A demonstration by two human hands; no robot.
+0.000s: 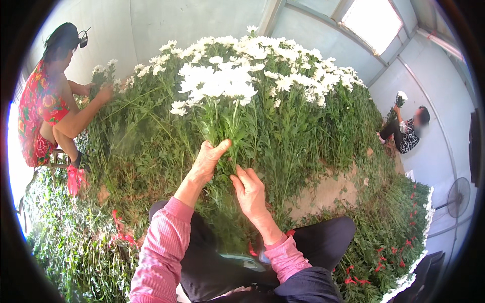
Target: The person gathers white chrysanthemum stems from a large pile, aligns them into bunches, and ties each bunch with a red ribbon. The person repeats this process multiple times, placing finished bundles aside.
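Observation:
A bunch of white chrysanthemums [217, 83] stands upright in front of me, its blooms at the top and leafy green stems below. My left hand [206, 160] is closed round the stems at mid-height, thumb across the front. Lower down and to the right, my right hand [250, 193] has its thumb and fingers bent in against the stems and leaves of the same bunch. Leaves partly cover its fingertips. Beneath both hands the stem ends hang in front of my dark trousers and are hard to make out.
A large heap of white chrysanthemums [303, 58] rises behind the bunch. At left a person in red floral clothes [48, 106] handles flowers; another person [408, 132] holds some at far right. Stems with red ties [381, 260] lie at lower right, near a fan [458, 197].

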